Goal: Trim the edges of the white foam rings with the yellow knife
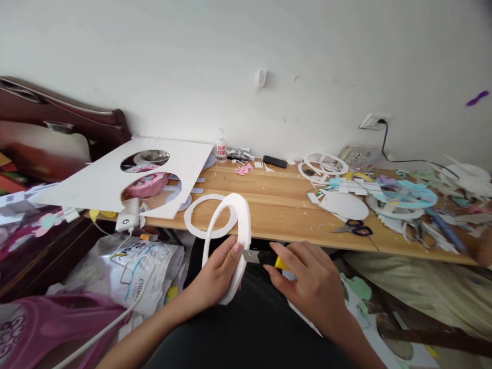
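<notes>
The left hand grips a thick white foam ring, held upright on edge over the person's lap just in front of the wooden table. The right hand is closed around a yellow and black utility knife, whose blade touches the ring's outer edge.

On the table just behind lies a flat white foam ring. To its left, a large white foam board with round cut-outs rests tilted; through the holes show a metal bowl, contents not discernible, and a pink round object. A small clear bottle with a red label stands by the wall. Blue-handled scissors lie among paper cut-outs at right. A white plastic bag sits on the floor, contents hidden.
</notes>
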### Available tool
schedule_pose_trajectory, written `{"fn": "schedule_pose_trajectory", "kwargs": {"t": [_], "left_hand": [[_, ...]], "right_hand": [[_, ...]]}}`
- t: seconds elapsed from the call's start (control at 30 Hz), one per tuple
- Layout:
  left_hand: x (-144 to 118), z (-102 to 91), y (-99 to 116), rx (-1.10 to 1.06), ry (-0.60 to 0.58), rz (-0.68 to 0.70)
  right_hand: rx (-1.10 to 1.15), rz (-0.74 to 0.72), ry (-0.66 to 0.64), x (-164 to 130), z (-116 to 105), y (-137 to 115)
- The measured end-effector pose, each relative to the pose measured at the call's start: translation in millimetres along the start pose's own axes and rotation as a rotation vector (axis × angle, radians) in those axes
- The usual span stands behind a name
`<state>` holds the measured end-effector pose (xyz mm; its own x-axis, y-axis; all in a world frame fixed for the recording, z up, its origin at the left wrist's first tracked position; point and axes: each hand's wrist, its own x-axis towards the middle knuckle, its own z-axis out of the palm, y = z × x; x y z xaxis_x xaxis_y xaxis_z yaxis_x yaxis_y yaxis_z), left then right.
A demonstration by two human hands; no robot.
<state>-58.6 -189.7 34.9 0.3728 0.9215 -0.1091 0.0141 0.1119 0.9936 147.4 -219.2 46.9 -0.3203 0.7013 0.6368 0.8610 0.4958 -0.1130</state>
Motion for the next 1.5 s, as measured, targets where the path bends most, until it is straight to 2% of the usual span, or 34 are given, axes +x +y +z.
{"fn": "schedule_pose_trajectory", "kwargs": {"t": [0.17, 0.37, 0.7, 0.87, 0.97, 1.27, 1.5], "left_hand": [[0.1, 2.1, -0.7, -0.027, -0.035, -0.076], [-1.8, 0.7, 0.8, -0.036, -0.047, -0.073], [1.7, 0.6, 12.2, -0.109, -0.273, -0.134], [5.0, 3.2, 9.9, -0.246, -0.175, -0.21], [4.0, 2.5, 9.8, -0.2, -0.139, -0.242], [-2.4, -1.7, 10.6, -0.113, -0.075, -0.184], [-1.9, -1.0, 10.7, -0.114, -0.092, -0.164]], "right_hand": [[0.012, -0.057, -0.015, -0.7, -1.1, -2.0], [0.007, -0.004, 0.024, -1.3, -0.3, 5.8], [0.068, -0.047, -0.028, -3.1, -1.7, 0.1], [0.063, -0.041, 0.004, -4.4, -3.1, 1.5], [0.057, -0.034, 0.002, -4.2, -2.2, -0.1], [0.056, -0.028, 0.005, -2.3, -0.7, 3.0], [0.051, -0.046, 0.008, -0.1, -2.6, 1.2]]}}
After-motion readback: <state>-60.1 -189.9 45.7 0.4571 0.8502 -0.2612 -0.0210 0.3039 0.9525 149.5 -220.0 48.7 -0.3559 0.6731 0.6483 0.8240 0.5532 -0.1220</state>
